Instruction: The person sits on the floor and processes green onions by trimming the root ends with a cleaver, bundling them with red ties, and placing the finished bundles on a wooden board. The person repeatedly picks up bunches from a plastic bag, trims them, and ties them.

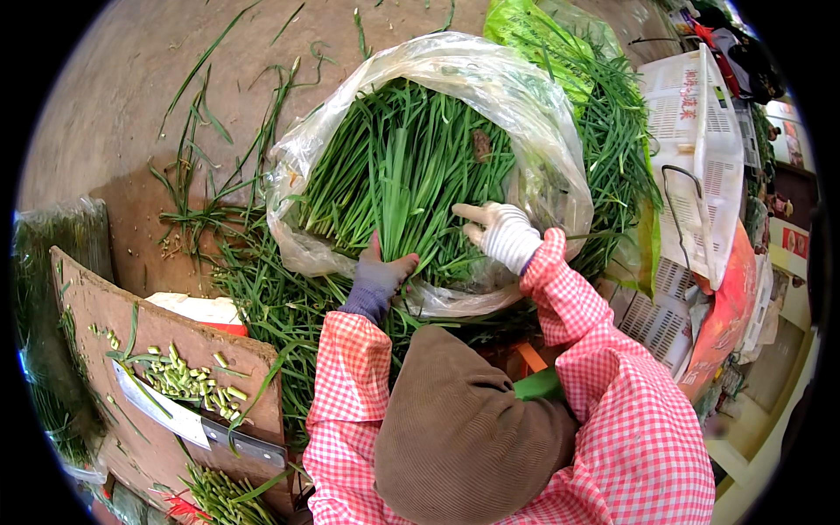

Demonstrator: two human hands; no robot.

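Note:
A large clear plastic bag (437, 54) stands with its mouth spread wide, packed with long green garlic chives (350, 179). My left hand (378, 278), in a grey-purple glove, is at the near side of the bag. Its thumb and fingers close around the lower end of a bunch of flat, pale green leaves (398, 197) lying on top of the chives. Over the bag's near right side, my right hand (503, 232) wears a white striped glove. Its index finger and thumb are apart, with nothing seen between them. A small brown piece (481, 146) sits among the leaves.
Left, a board (74, 293) carries a cleaver (175, 418) and chopped stem ends (197, 385). Loose chives (262, 297) cover the ground beside the bag. A yellow-green bag (547, 44) of chives and a white plastic crate (687, 131) stand right. Brown ribbed cloth (464, 429) is between my arms.

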